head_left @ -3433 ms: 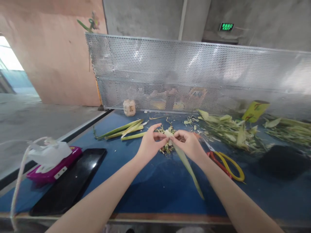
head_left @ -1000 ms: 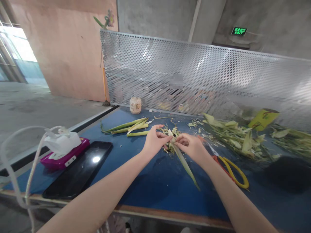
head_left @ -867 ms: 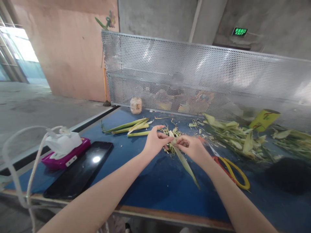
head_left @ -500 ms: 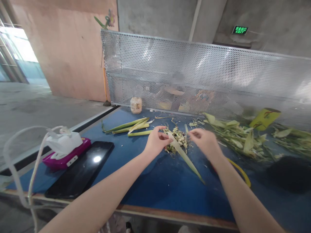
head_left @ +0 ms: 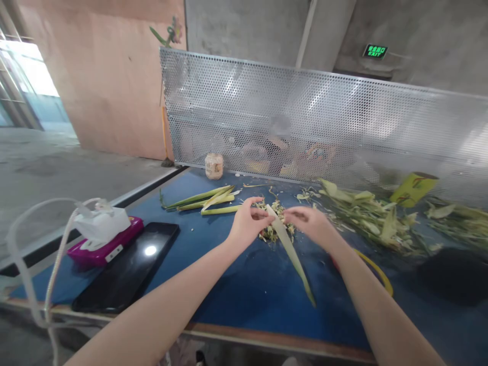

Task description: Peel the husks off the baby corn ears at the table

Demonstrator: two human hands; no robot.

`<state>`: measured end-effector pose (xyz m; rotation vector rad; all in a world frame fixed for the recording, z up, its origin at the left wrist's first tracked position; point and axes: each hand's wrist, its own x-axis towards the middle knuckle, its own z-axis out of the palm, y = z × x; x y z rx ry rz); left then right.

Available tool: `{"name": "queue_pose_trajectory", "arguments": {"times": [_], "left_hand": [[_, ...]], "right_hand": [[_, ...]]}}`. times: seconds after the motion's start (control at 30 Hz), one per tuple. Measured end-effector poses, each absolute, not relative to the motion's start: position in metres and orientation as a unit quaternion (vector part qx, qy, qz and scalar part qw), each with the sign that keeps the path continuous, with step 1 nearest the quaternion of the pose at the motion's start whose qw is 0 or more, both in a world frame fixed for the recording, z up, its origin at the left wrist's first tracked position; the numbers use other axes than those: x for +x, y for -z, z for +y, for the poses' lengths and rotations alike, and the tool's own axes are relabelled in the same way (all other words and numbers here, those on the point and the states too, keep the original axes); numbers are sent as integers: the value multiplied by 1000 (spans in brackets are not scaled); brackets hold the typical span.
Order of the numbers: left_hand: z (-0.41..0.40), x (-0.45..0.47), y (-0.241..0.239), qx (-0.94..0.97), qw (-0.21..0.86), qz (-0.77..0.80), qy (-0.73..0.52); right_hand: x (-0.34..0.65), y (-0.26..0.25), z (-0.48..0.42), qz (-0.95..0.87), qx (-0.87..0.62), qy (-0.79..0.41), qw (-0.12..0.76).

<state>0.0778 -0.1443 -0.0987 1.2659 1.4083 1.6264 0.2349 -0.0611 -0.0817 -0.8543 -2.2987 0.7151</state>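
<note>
My left hand (head_left: 251, 219) pinches the upper end of a long pale-green leaf (head_left: 292, 249), which looks like a corn husk strip. The leaf slants down to the right, its narrow tip toward the table's front edge. Beside its upper end is my right hand (head_left: 310, 223), thumb and fingers drawn together; whether anything is between them is hidden. Beneath and behind both hands lies a heap of shredded plant scraps (head_left: 269, 235). Left of my left hand rest several long green-and-white leaves (head_left: 206, 199).
On the right are a big pile of leaves (head_left: 366, 213), a yellow-green can (head_left: 414, 189), a yellow curved band (head_left: 375, 269) and a dark round object (head_left: 453, 274). A jar (head_left: 214, 166) stands before the perforated metal screen (head_left: 236, 112). Phone (head_left: 129, 267) and purple power strip (head_left: 125, 241) lie left.
My right hand has moved left, up to the leaf; the small strip that stuck up from its fingers no longer shows. The leaf's lower tip has swung slightly down and left.
</note>
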Motion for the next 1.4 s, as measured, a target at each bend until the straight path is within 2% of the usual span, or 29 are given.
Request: {"name": "queue_pose_trajectory", "arguments": {"times": [0.1,0.3,0.57,1.1,1.23,1.4], "left_hand": [[-145,79,98,485,317,525,-623],[-143,82,100,495,342,518,-608],[-144,79,98,521,335,543,-567],[-140,78,107,524,324,566,-548],[-142,78,107,526,307,573,-548],[-146,81,106,520,296,600,-530]], "right_hand": [[222,86,-78,-875,-273,-302,262],[222,92,-79,-826,-295,-413,243],[228,92,-78,-912,-258,-191,256],[228,92,-81,-924,-239,-203,216],[226,93,-83,-934,-224,-159,228],[225,95,-87,-944,-258,-39,204]]}}
